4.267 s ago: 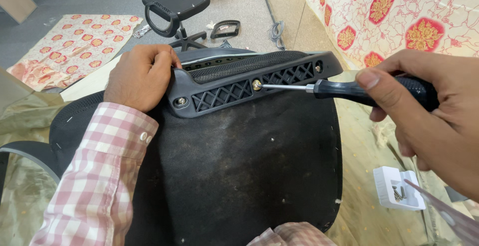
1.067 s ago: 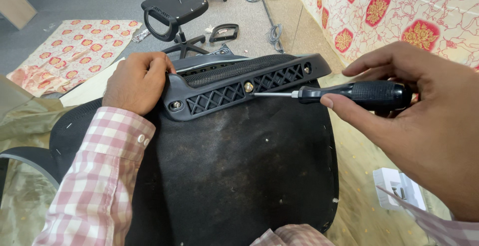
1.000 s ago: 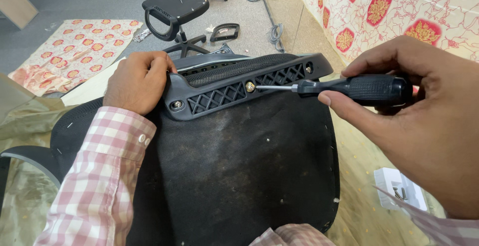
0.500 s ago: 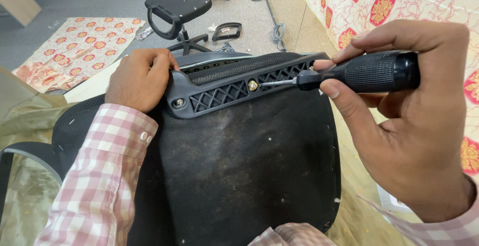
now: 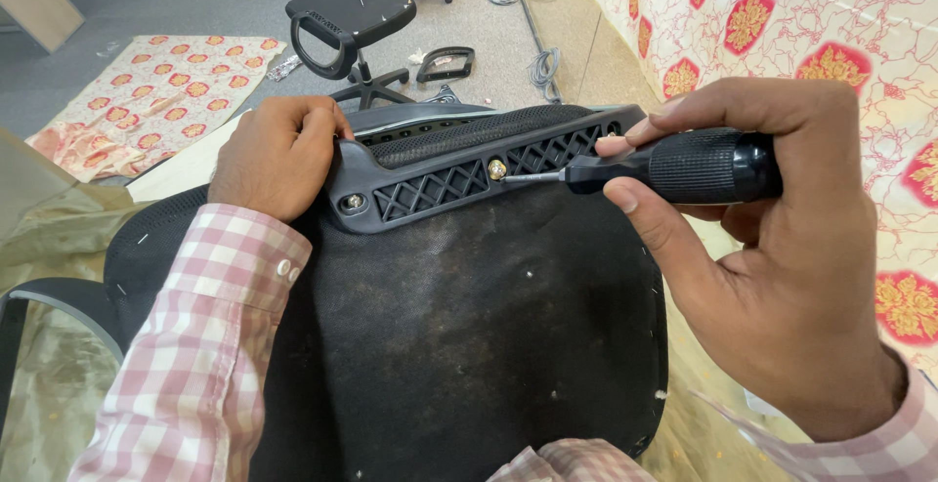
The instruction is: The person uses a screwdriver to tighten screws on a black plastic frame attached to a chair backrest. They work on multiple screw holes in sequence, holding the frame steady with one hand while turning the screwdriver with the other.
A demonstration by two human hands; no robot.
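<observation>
step: driving the middle screw (image 5: 496, 168) of the black lattice bracket (image 5: 459, 181) at the far edge of the seat underside (image 5: 459, 335) | right hand (image 5: 772, 248) closed around the screwdriver (image 5: 674, 167), tip in the screw head | left hand (image 5: 278, 155) clamped on the bracket's left end | advice: we keep the shaft in line with the screw, push firmly and brace the bracket so the tip does not slip
</observation>
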